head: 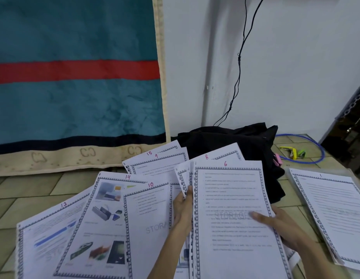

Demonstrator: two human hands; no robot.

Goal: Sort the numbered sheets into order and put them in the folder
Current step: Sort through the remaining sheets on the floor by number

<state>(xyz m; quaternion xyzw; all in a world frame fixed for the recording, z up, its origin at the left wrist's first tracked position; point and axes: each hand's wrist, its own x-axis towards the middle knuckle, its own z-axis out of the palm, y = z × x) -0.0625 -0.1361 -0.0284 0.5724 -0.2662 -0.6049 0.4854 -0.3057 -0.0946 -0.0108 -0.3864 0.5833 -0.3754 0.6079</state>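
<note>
sheet 6 (233, 198) gripped by both hands.

White sheets (231, 198) bore grey-blue checked borders and pink numbers. The blanket (74, 87) was teal with a red stripe, navy band and beige edging.

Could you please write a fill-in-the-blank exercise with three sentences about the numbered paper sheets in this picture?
1. The right hand grips the white paper sheet marked ____ in red ink.
2. The white sheet with colour photographs carries the number ____.
3. The neat pile of sheets at the right shows the number ____ on top.

Missing words: 6; 14; 1
</note>
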